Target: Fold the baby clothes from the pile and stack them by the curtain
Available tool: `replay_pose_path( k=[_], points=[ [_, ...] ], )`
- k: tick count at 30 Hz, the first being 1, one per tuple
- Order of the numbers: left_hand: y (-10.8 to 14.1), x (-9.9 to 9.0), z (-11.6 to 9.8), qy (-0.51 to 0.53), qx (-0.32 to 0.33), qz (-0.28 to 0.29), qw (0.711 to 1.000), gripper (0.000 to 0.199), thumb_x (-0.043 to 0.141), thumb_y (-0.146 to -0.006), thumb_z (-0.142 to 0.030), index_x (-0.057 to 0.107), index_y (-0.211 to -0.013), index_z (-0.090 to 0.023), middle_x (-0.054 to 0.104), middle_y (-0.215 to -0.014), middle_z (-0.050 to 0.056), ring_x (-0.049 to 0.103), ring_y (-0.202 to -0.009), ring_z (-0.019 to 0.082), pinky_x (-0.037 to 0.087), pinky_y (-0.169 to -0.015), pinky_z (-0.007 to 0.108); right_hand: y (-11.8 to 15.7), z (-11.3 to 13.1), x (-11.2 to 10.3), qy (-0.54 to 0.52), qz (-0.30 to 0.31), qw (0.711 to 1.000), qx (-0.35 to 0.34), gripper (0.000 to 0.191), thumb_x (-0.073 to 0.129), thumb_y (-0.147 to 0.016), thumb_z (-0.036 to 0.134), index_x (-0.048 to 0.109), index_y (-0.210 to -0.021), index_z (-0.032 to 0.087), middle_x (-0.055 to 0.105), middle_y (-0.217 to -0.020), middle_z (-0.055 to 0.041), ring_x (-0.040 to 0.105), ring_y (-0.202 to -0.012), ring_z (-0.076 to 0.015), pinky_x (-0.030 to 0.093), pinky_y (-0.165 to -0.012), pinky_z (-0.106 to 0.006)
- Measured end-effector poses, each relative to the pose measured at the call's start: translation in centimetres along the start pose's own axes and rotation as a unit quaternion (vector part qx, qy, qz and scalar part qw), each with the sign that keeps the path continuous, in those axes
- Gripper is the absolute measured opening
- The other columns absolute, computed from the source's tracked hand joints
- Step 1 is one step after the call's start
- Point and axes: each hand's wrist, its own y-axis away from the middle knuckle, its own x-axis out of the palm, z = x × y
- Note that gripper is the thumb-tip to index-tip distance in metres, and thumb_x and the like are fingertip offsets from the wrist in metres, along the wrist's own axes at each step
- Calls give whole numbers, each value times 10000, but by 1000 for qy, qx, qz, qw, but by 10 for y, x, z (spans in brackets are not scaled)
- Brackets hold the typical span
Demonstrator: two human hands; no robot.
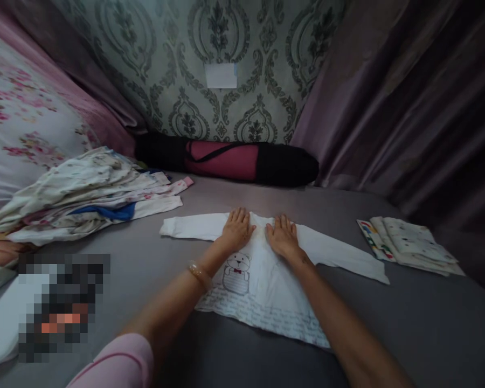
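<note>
A small white long-sleeved top [262, 280] lies spread out on the grey sheet, its sleeves stretched to both sides. A bear print shows on its front, and rows of lettering run along the hem. My left hand [238, 227] rests flat on the top's left shoulder area, fingers extended. On the other side of the neckline, my right hand [282, 236] also presses flat with its fingers out. Neither hand grasps anything. My forearms cover parts of the top's lower sides.
A heap of loose clothes [84, 194] lies at the left. Folded clothes [416, 242] sit at the right on the grey sheet [428, 312]. A black and pink rolled bag [226, 160] rests along the wall. A white device [20, 307] lies at lower left, partly blurred out.
</note>
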Motion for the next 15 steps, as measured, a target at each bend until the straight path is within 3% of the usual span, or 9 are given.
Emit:
replay_pose_path(
  k=[4, 7, 10, 12, 15],
  points=[
    [5, 5, -7, -19, -13, -70, 997, 512, 273, -971, -297, 375, -1400, -35, 352, -1481, 189, 257, -1404, 279, 204, -1145, 435, 8, 19, 9, -1, -58, 993, -98, 582, 231, -956, 323, 334, -1433, 6, 276, -1517, -181, 186, -1420, -268, 103, -1147, -449],
    [7, 12, -3, -16, -13, -37, 999, 542, 253, -976, -347, 391, -1388, -23, 398, -1450, 199, 324, -1374, 281, 245, -1130, 440, 11, 25, 16, -13, -33, 993, -115, 572, 259, -948, 307, 349, -1427, 7, 298, -1510, -173, 213, -1414, -259, 116, -1149, -437],
    [14, 3, -1, -10, -17, 9, 1000, 544, 269, -972, -348, 389, -1388, -18, 380, -1459, 203, 317, -1378, 288, 251, -1129, 445, 19, 21, 10, -31, 4, 993, -113, 587, 246, -955, 323, 311, -1444, 4, 259, -1525, -172, 193, -1421, -262, 132, -1151, -441],
    [32, -8, -4, -9, 4, 21, 1000, 532, 289, -963, -309, 371, -1393, -6, 345, -1476, 212, 281, -1393, 291, 231, -1138, 443, 35, 15, 2, -38, 13, 990, -133, 599, 244, -957, 328, 275, -1456, -3, 215, -1539, -170, 151, -1432, -257, 128, -1157, -438],
    [77, -17, -17, 4, 106, 12, 994, 514, 307, -941, -238, 334, -1414, -38, 317, -1499, 185, 224, -1416, 263, 208, -1149, 431, 77, 8, -5, -31, -5, 981, -192, 597, 270, -953, 328, 264, -1467, 24, 187, -1550, -144, 101, -1442, -235, 100, -1168, -437]
  ],
)
